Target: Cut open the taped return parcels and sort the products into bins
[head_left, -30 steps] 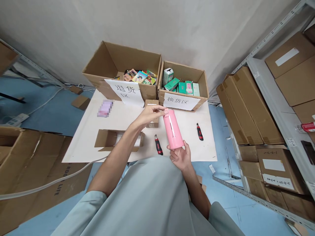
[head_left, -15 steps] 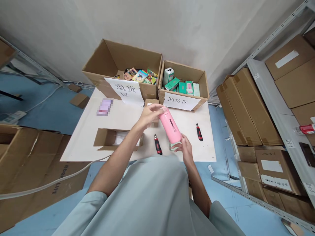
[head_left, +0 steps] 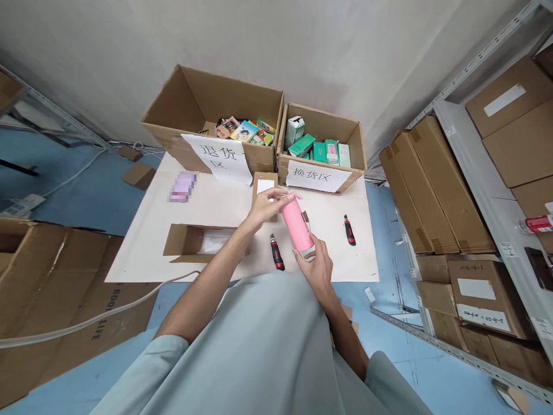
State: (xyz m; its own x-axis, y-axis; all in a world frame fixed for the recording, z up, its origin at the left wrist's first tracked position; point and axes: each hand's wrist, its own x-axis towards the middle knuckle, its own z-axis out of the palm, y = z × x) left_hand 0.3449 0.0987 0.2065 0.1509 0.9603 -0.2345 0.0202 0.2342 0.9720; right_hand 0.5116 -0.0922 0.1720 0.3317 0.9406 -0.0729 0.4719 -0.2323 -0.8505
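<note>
A pink bottle point(head_left: 296, 225) is held at a tilt above the white table point(head_left: 142, 242). My left hand point(head_left: 266, 208) grips its top end, where a pink strap shows. Around the lower end my right hand point(head_left: 317, 262) has its fingers wrapped. A light green and white item, partly hidden, shows under the bottle's lower end. A red and black utility knife point(head_left: 277, 252) lies left of the bottle, and a second knife point(head_left: 349, 230) lies to the right. Behind my left hand stands a small cardboard box point(head_left: 265, 181) with a white label.
An open cardboard box point(head_left: 184, 241) lies left of my forearm. At the back are a large carton point(head_left: 173, 132) with colourful booklets and another point(head_left: 354, 144) with green boxes. A purple pixelated patch point(head_left: 182, 187) is on the left. Shelves with cartons point(head_left: 475, 288) stand right.
My right hand has closed further around the bottle's lower end. The bottle has turned, so its lettering no longer shows, and the strap at its top stands out.
</note>
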